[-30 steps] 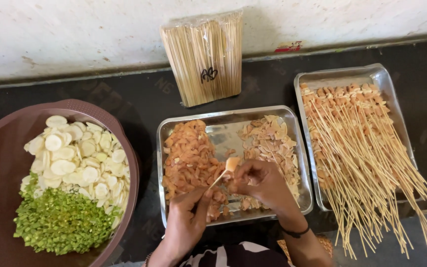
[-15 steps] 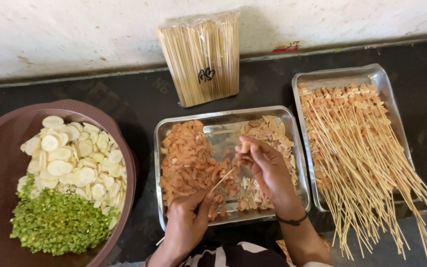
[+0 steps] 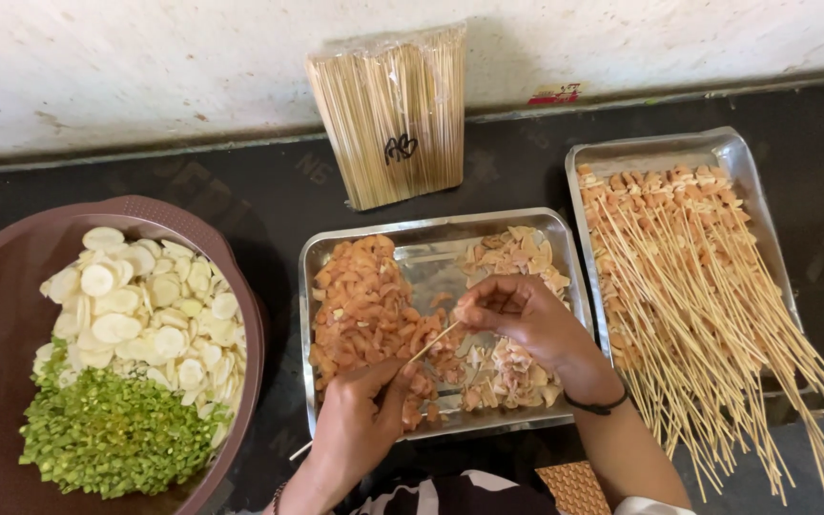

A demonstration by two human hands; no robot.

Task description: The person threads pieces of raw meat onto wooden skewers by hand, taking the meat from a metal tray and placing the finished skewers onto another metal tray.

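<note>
My left hand (image 3: 360,424) grips a thin bamboo skewer (image 3: 428,344) that points up and right over a metal tray (image 3: 441,233). My right hand (image 3: 517,315) hovers at the skewer's tip with fingers pinched together; a small piece may be between them, but I cannot tell. In the tray, orange-pink meat pieces (image 3: 364,305) lie on the left and pale beige slices (image 3: 512,367) on the right.
A second metal tray (image 3: 665,153) at right holds several finished skewers (image 3: 708,296). A brown plastic basin (image 3: 11,277) at left holds white sliced rounds (image 3: 140,305) and chopped green pieces (image 3: 107,434). A wrapped bundle of bamboo sticks (image 3: 393,114) leans against the white wall.
My right hand went from the skewer's tip up to the pale slices, then came back down to the tip. The left hand kept the skewer nearly still.
</note>
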